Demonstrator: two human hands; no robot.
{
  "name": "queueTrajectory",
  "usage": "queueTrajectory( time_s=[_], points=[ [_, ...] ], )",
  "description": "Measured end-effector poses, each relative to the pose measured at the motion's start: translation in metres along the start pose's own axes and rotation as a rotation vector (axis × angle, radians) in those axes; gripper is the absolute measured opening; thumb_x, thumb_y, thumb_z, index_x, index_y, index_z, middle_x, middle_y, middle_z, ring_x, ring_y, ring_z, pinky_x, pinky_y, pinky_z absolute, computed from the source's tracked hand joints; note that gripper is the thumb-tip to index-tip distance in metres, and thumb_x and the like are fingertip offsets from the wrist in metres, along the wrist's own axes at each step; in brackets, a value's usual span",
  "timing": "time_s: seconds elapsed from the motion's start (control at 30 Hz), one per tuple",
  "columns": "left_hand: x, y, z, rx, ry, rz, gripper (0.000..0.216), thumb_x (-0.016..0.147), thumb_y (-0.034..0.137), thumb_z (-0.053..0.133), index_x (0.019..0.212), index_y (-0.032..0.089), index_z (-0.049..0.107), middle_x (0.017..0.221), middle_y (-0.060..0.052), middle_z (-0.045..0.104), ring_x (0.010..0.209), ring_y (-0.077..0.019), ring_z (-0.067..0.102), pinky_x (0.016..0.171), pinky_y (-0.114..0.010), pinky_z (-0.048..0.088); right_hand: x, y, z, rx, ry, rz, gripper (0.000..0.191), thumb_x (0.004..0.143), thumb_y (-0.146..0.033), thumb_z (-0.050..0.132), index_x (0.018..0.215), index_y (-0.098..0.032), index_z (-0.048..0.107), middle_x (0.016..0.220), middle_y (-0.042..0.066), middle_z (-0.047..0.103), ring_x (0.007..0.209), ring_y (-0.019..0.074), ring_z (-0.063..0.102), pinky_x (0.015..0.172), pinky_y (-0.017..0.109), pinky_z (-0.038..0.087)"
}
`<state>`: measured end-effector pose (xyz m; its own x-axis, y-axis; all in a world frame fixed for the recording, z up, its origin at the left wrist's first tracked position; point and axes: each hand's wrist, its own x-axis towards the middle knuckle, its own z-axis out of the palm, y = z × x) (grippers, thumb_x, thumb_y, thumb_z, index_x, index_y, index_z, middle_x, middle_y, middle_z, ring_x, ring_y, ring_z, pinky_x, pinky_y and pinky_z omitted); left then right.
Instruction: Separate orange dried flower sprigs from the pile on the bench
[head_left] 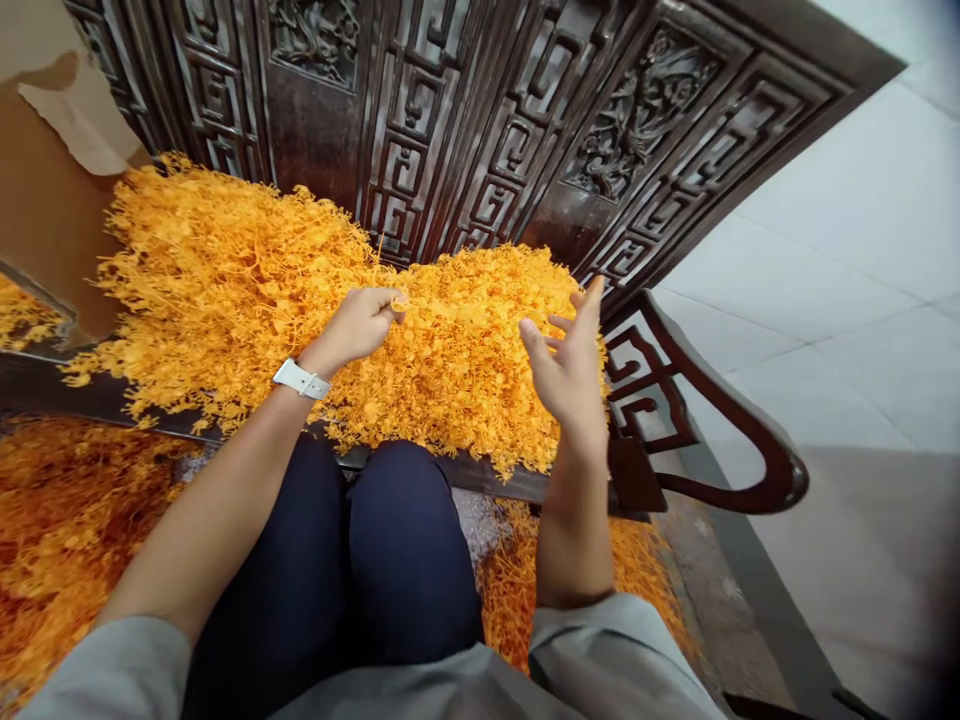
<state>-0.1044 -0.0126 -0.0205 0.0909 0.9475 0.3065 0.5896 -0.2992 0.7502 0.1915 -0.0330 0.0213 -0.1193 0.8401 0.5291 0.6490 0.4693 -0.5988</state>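
Head view, entries near to far. Item: dark-blue trouser legs (409,550), a lower heap of orange strands (82,530) to either side. Item: dark wooden bench (517,487), its seat bearing the main orange pile (457,385), which I log as lying beneath and between both hands and spreading past the left one. Item: left hand (367,322), white watch (301,378) at the wrist, fingers curled closed over the pile; whether a strand is caught at the tips, I cannot tell. Item: right hand (568,370), fingers spread, palm bare, by the pile's right end. Item: carved backrest (319,130) behind the pile; pale tiled floor (825,290) beyond.
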Motion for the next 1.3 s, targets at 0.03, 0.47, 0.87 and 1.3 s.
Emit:
queueTrajectory(
  time_s=[0.03,0.47,0.87,1.3],
  points=[
    [-0.001,0.002,0.001,0.004,-0.020,0.020,0.019,0.088,0.018,0.050,0.074,0.018,0.062,0.069,-0.002,0.063,0.060,-0.0146,0.052,0.061,-0.031,0.033,0.001,0.004,0.004,-0.024,-0.023,0.022,0.081,0.099,-0.060,0.061,0.167,-0.030,0.029,0.161,0.020,0.044,0.127,0.0324,0.062,0.094,0.051,0.061],
    [0.005,0.011,0.031,-0.200,-0.157,0.098,0.018,0.078,0.016,0.050,0.065,0.019,0.062,0.070,-0.002,0.067,0.070,-0.0156,0.059,0.071,-0.032,0.041,-0.021,-0.004,0.050,-0.127,0.096,-0.596,0.015,0.104,-0.018,0.058,0.093,-0.022,0.066,0.074,0.002,0.065,0.069,0.0168,0.056,0.065,0.033,0.044],
    [0.014,0.001,0.021,-0.272,-0.102,-0.053,0.036,0.097,0.032,0.051,0.064,0.020,0.060,0.052,0.004,0.038,0.055,-0.0128,0.042,0.072,-0.032,0.043,-0.061,-0.047,0.011,0.357,-0.183,-0.397,0.021,0.105,-0.027,0.059,0.124,-0.030,0.068,0.102,0.002,0.074,0.084,0.0153,0.067,0.073,0.030,0.055],
    [0.008,0.007,0.033,-0.583,-0.535,-0.023,0.030,0.095,0.041,0.061,0.071,0.023,0.064,0.047,0.004,0.037,0.041,-0.0102,0.030,0.050,-0.032,0.025,-0.030,0.027,0.063,0.781,-0.217,0.247,0.064,0.092,-0.059,0.070,0.146,-0.032,0.050,0.126,0.011,0.071,0.092,0.0200,0.072,0.077,0.038,0.062]
  ],
)
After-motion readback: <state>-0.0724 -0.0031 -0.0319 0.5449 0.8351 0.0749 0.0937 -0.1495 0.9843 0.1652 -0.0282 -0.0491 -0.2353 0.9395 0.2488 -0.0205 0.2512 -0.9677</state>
